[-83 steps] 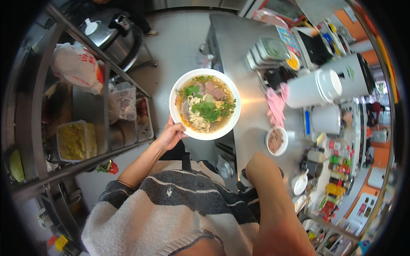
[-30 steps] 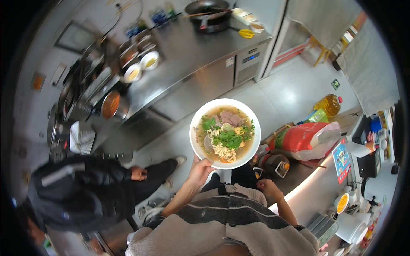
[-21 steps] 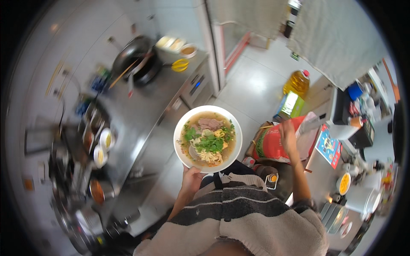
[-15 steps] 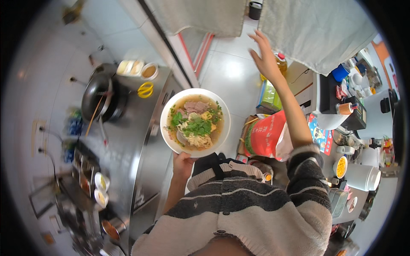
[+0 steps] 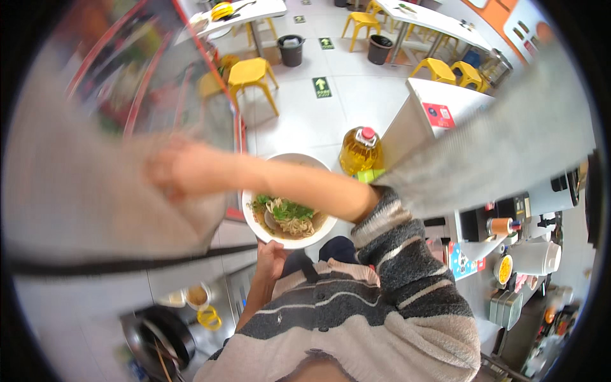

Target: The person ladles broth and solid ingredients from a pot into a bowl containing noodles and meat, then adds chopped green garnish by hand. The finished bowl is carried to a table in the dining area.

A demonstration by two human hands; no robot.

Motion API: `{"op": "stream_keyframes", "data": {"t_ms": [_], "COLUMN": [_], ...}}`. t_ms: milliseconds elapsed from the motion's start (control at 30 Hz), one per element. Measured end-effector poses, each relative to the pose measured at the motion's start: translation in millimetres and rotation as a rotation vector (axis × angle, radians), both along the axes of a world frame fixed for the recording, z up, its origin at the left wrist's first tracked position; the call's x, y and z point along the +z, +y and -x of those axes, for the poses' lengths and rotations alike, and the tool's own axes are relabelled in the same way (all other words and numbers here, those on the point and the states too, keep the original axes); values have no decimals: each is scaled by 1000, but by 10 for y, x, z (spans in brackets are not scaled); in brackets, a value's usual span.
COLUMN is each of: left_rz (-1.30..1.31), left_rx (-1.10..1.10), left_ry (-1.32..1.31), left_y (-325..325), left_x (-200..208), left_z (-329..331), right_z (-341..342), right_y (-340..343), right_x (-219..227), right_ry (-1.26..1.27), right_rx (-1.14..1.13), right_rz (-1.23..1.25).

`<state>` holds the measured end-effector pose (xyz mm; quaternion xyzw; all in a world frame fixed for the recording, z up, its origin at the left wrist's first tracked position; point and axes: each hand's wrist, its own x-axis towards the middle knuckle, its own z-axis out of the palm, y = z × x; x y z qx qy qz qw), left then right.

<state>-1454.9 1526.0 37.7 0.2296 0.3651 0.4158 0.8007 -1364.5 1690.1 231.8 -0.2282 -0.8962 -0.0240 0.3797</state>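
My left hand [image 5: 272, 260] grips the near rim of a white bowl [image 5: 294, 243] of noodle soup [image 5: 298, 226]. Noodles and green herbs show in the broth; my right forearm covers the bowl's far part. That arm crosses over the bowl to the left, and my right hand [image 5: 172, 167] is at the pale curtain [image 5: 191, 223] on the left. Motion smears its fingers, so their hold on the cloth is unclear. A second curtain panel [image 5: 496, 146] hangs at the right, swung aside.
Ahead, a dining area has yellow stools [image 5: 251, 73], white tables [image 5: 261, 11] and black bins [image 5: 291, 52]. A large oil bottle [image 5: 360, 153] stands on the floor, right of the bowl. A red-framed glass cabinet [image 5: 184, 83] is at the left; a black wok [image 5: 159, 334] is behind it.
I have moved forward into the curtained opening, and the dining area has come into view. My right hand has swept from the right across to the left curtain. My left hand still holds the bowl.
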Motion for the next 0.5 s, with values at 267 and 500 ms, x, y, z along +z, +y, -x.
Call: {"op": "stream_keyframes", "data": {"t_ms": [267,500], "left_rz": [13,-20], "left_rx": [-124,-62], "left_ry": [-16,0], "left_y": [2520,4682], "left_x": [-167,-10], "left_z": [-1043,-2422], "right_z": [-2570,-4970], "right_y": [1242,2185], "right_x": [-474,-1042], "right_ry": [77,565], "right_rx": [-234,-674], "right_rz": [19,541]}}
